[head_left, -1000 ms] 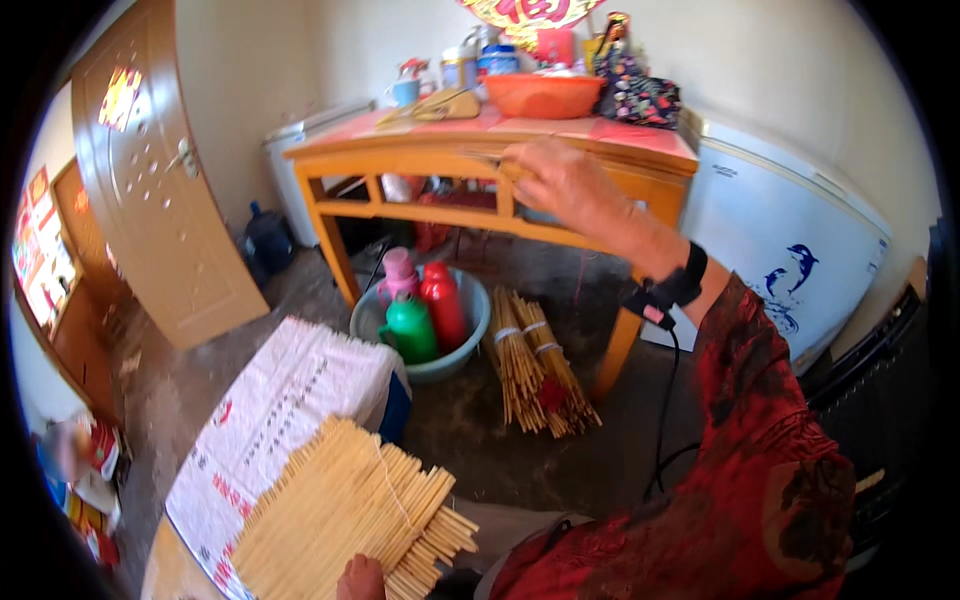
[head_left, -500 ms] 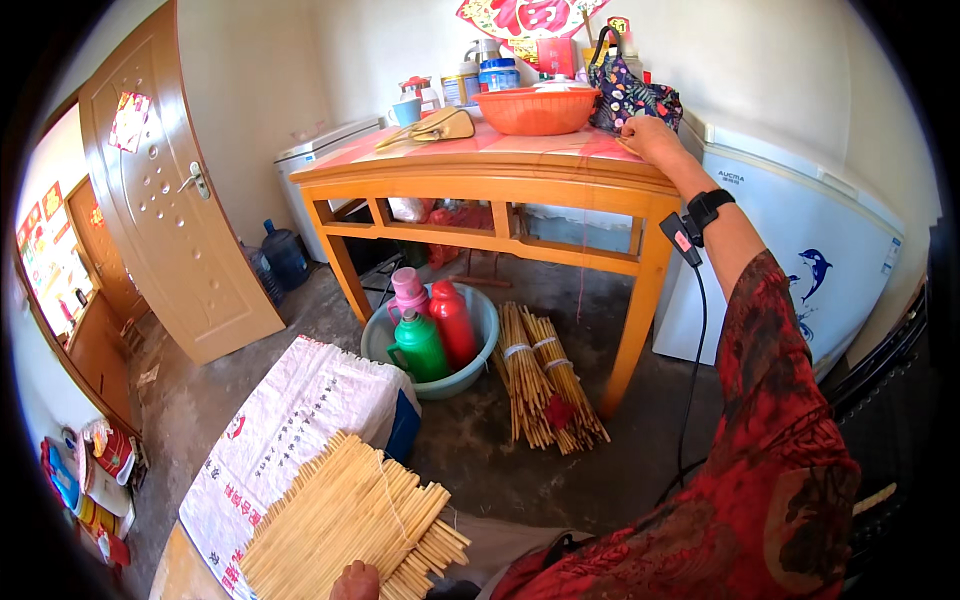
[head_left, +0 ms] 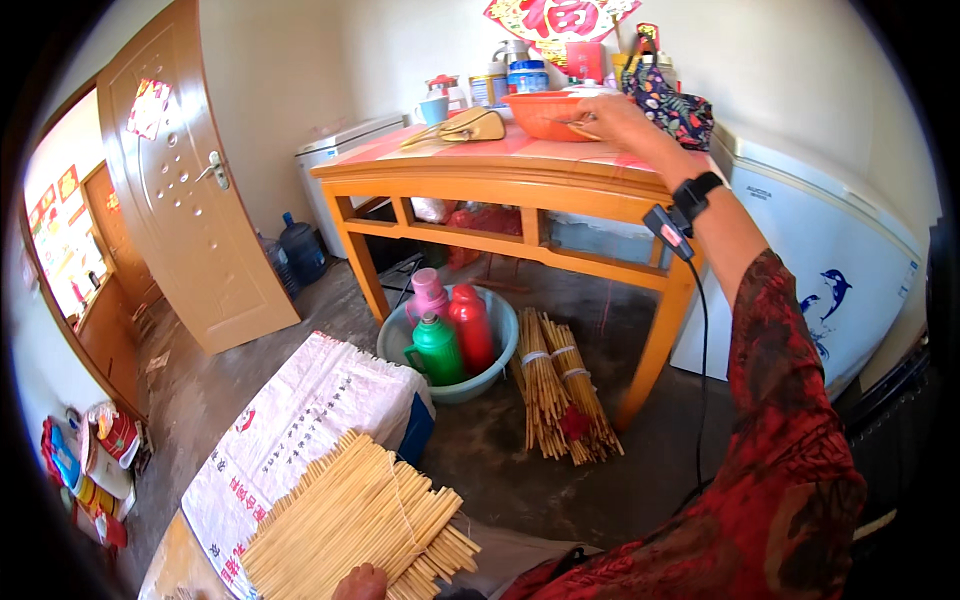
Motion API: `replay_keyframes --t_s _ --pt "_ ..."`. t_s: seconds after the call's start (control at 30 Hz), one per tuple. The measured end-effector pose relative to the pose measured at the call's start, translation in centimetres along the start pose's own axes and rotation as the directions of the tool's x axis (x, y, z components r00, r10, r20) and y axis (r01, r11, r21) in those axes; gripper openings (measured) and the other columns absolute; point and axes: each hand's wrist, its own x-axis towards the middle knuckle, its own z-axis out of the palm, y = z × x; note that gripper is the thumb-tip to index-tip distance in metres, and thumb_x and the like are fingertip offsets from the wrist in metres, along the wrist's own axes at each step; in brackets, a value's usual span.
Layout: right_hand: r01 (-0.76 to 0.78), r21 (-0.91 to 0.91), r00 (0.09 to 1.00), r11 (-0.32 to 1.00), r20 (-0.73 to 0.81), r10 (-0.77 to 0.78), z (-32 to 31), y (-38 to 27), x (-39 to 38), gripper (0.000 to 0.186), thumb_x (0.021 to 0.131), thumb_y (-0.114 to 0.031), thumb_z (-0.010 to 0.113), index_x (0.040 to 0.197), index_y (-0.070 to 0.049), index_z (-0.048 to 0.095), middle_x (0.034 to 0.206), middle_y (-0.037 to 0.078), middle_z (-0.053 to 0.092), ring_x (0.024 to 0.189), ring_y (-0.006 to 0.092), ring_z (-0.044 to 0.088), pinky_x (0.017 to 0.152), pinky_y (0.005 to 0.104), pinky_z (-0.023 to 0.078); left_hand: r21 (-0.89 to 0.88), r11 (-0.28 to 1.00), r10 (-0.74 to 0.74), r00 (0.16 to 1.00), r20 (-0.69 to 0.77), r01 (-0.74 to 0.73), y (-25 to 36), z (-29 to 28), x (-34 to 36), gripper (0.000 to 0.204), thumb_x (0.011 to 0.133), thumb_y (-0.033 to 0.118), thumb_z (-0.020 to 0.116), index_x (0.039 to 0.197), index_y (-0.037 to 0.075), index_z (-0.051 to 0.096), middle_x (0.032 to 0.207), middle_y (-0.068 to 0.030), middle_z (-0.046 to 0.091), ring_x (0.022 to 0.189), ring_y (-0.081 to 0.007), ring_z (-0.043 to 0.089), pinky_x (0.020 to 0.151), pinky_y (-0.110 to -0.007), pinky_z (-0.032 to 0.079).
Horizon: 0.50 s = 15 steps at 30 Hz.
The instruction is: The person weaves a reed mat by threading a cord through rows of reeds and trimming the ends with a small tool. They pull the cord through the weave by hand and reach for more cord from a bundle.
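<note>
Over the table's right part, beside the orange-red plastic basin (head_left: 545, 118), my right hand (head_left: 620, 122) is raised with its fingers pinched together. Something thin and brownish shows at the fingertips, too small to name. A fine red thread lies on the tabletop below that hand. Low in front of me is a mat of pale stalks (head_left: 345, 515), laid side by side with white thread across them. My left hand (head_left: 362, 582) grips the mat's near edge, fingers curled and partly cut off by the frame. Under the mat is a white woven sack (head_left: 300, 410).
The wooden table (head_left: 480, 185) carries a yellow pouch (head_left: 472, 127), cup, jars and a floral bag (head_left: 668, 105). In front stand a basin (head_left: 508, 350) with thermos flasks and bundled stalks (head_left: 560, 390). A white freezer (head_left: 790, 260) is at right; a cable hangs from my right wrist.
My right hand has lifted off the table's right edge and moved left, close to the orange-red basin. The view has shifted slightly. My left hand stays on the mat.
</note>
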Motion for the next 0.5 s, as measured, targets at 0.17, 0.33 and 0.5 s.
replay_keyframes --t_s 0.17,0.33,0.5 --pt "0.1 -0.072 0.995 0.992 -0.009 -0.101 7.9 0.2 5.7 0.019 0.084 -0.018 0.06 0.098 -0.007 0.067 0.092 0.019 0.066 0.087 0.0345 0.064 0.075 0.0414 0.05 0.08 0.992 -0.106 0.992 0.064 0.101 1.1 0.7 -0.4 0.034 0.088 0.013 0.052 0.12 0.006 0.057 0.129 -0.0207 0.052 0.119 -0.0367 0.049 0.098 -0.046 0.041" --pt "-0.003 0.156 0.996 0.988 0.092 -0.011 9.9 0.0 6.9 0.018 0.087 -0.019 0.054 0.092 -0.005 0.065 0.079 0.014 0.065 0.073 0.0284 0.063 0.065 0.0385 0.047 0.197 0.98 0.089 0.966 -0.243 -0.041 0.0 2.4 1.1 0.003 0.076 0.007 0.053 0.079 0.004 0.054 0.079 -0.0125 0.054 0.078 -0.0293 0.059 0.064 -0.038 0.052" --pt "0.376 0.338 0.924 0.863 -0.197 -0.326 11.6 -13.2 4.8 0.022 0.087 -0.019 0.056 0.104 -0.006 0.06 0.097 0.016 0.064 0.086 0.0321 0.063 0.076 0.0384 0.049 0.184 0.983 0.053 0.972 -0.23 -0.01 0.3 1.9 0.8 0.003 0.076 0.006 0.053 0.079 0.004 0.053 0.081 -0.012 0.054 0.079 -0.0282 0.059 0.064 -0.036 0.052"
